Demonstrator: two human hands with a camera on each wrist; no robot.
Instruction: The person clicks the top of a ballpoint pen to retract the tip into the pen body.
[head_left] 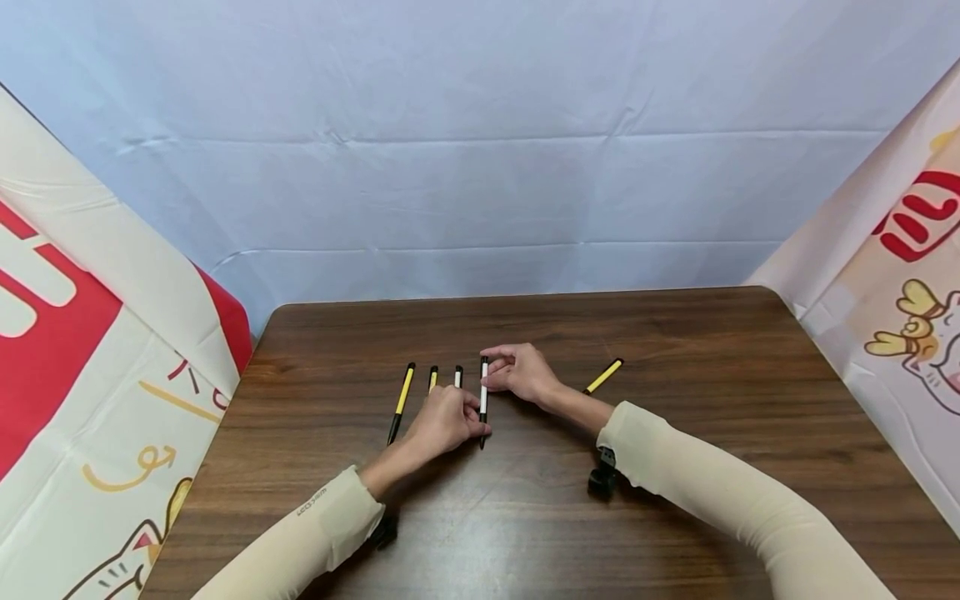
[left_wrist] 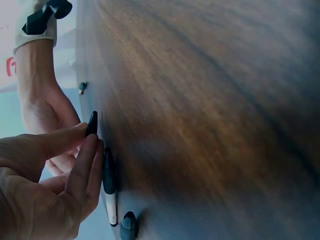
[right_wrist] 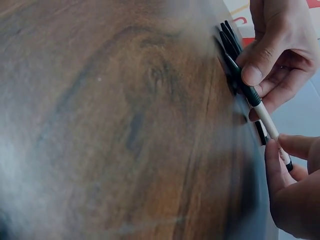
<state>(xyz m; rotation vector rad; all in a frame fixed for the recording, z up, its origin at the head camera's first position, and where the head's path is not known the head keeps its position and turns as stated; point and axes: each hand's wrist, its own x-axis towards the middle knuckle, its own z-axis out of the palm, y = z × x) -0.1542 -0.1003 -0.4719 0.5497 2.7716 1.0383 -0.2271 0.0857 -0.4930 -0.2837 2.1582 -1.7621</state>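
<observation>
A white pen with black ends (head_left: 483, 398) lies between my two hands, pointing away from me on the table. My left hand (head_left: 442, 418) pinches its black grip near the tip, clear in the right wrist view, where the pen (right_wrist: 267, 121) slants between both hands. At the far end, my right hand (head_left: 527, 373) pinches the white barrel between thumb and fingers. Left of it are a second white pen (head_left: 459, 374) and a yellow pen (head_left: 432, 377), both partly hidden by my left hand. Another yellow pen (head_left: 405, 392) lies further left.
One more yellow pen (head_left: 604, 376) lies slanted beyond my right forearm, its lower end hidden. The brown wooden table (head_left: 697, 367) reaches back to a pale cloth backdrop (head_left: 480, 192). Printed cloths hang at both sides. A black wrist camera (head_left: 602, 479) sits under the right sleeve.
</observation>
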